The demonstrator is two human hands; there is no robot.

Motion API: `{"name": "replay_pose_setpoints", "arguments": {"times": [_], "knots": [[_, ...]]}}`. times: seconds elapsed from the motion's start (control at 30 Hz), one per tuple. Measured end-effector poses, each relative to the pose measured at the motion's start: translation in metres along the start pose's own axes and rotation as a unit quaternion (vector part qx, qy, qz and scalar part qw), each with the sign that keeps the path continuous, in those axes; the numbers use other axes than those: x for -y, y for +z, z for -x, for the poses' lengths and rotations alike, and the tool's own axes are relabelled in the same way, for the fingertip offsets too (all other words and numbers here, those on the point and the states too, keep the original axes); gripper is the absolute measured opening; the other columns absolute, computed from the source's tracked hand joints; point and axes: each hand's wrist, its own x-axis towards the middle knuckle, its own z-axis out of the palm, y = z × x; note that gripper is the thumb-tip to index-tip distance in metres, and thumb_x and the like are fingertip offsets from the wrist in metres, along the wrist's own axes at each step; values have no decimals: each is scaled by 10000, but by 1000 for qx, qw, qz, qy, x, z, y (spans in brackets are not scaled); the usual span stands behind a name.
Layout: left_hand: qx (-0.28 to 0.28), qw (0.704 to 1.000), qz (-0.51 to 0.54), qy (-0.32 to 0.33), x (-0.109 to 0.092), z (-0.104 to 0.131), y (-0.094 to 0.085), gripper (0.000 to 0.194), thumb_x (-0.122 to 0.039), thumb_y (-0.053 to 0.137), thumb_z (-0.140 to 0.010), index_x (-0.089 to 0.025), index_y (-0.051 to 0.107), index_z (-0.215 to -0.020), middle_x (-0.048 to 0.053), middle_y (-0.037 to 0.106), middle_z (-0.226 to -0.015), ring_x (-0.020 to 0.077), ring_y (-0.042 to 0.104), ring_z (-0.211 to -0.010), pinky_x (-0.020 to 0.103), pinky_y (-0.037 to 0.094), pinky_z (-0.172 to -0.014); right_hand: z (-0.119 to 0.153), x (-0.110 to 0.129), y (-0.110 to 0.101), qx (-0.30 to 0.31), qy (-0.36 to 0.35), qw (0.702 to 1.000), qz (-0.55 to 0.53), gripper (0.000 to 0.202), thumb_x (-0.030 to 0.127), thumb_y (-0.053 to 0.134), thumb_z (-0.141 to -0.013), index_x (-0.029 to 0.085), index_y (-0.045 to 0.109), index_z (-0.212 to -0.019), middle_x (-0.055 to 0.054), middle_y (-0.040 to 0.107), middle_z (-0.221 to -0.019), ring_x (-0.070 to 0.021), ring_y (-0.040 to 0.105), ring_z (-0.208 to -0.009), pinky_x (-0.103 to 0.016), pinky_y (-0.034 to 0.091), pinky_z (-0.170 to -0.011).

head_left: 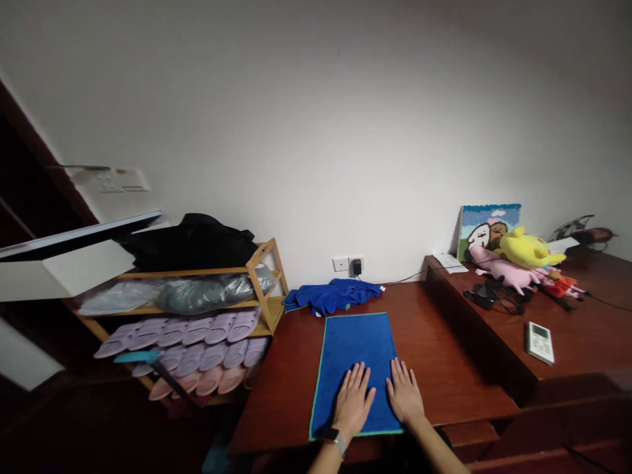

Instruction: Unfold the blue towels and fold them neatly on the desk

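Note:
A blue cloth (pixel 356 342) with a green edge lies flat on the reddish-brown wooden table (pixel 281 395). My left hand (pixel 354 398) rests flat on the lower middle of the cloth, fingers pointing away from me; a watch (pixel 336 440) is on that wrist. Over the cloth's right edge lies my right hand (pixel 405 393), palm down with its fingers stretched out. Neither hand grips anything. At the back of the table, by the wall, a crumpled heap of blue cloth (pixel 333 296) sits beyond the flat one.
On the left stands a wooden rack (pixel 270 289) with rows of slippers (pixel 217 327) and a black bag (pixel 192 243) on top. A raised desk on the right bears plush toys (pixel 526 249) and a white remote (pixel 540 342). A black plug (pixel 356 266) sits in the wall socket.

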Motion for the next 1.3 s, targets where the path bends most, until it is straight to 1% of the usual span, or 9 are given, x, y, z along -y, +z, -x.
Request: {"name": "replay_pose_setpoints", "arguments": {"times": [0.07,0.13,0.2,0.37,0.47,0.63,0.87,1.1,1.3], "knots": [[22,1000,8,2,-16,-6,5,624,-548,222,-1062,-249,309,-1604,62,310,-1669,249,269,-1543,498,274,-1259,2,-1,-2,5,0,1000,3,690,476,155,-1011,150,199,-1617,-14,164,-1694,-218,103,-1576,-432,69,-1281],[37,999,6,-22,-17,-4,6,641,-565,213,-1057,-245,308,-1604,63,310,-1667,251,267,-1543,498,266,-1261,1,0,-3,3,0,1000,1,690,474,148,-1011,150,191,-1618,-10,155,-1696,-215,97,-1577,-425,65,-1281],[42,998,-5,-54,-1,7,4,651,-579,209,-1052,-250,294,-1607,49,286,-1674,249,253,-1548,496,253,-1266,0,0,-4,-1,-1,1000,-3,690,477,143,-1012,152,189,-1619,-10,149,-1697,-211,95,-1577,-422,64,-1281],[27,988,-47,-143,63,62,-12,661,-598,213,-1045,-267,246,-1616,20,256,-1679,245,244,-1549,495,256,-1262,0,1,-2,-1,7,1000,5,688,478,141,-1012,158,199,-1618,-2,158,-1697,-211,104,-1576,-424,58,-1281],[31,986,-51,-156,80,85,-21,666,-600,216,-1045,-260,231,-1618,13,261,-1677,224,246,-1548,460,258,-1264,2,3,-7,1,9,1000,17,683,457,135,-1013,142,210,-1615,-13,179,-1695,-216,121,-1574,-421,70,-1279],[7,986,-51,-159,77,93,-21,651,-577,249,-1048,-273,198,-1622,8,280,-1670,229,263,-1542,465,259,-1266,21,8,-14,-21,-2,999,35,671,418,125,-1017,121,234,-1609,-29,187,-1691,-225,126,-1573,-432,90,-1282],[-19,987,-52,-152,79,94,-16,623,-565,252,-1046,-314,216,-1614,-24,292,-1661,235,263,-1539,485,257,-1270,56,-5,14,-14,-45,998,40,696,505,152,-1014,158,247,-1610,-3,154,-1683,-218,124,-1568,-427,130,-1290],[-20,987,-49,-152,74,96,-23,623,-566,226,-1054,-287,253,-1610,-19,302,-1660,218,269,-1539,464,255,-1276,58,-6,15,-21,-51,998,30,674,497,187,-1013,186,287,-1603,-3,177,-1684,-235,119,-1566,-450,128,-1292],[-9,987,-39,-157,72,94,-26,621,-567,213,-1054,-290,264,-1607,-7,312,-1660,229,271,-1539,485,255,-1271,59,-6,12,-16,-49,998,30,696,509,173,-1014,155,255,-1607,-16,156,-1685,-230,114,-1568,-441,121,-1290]]}}
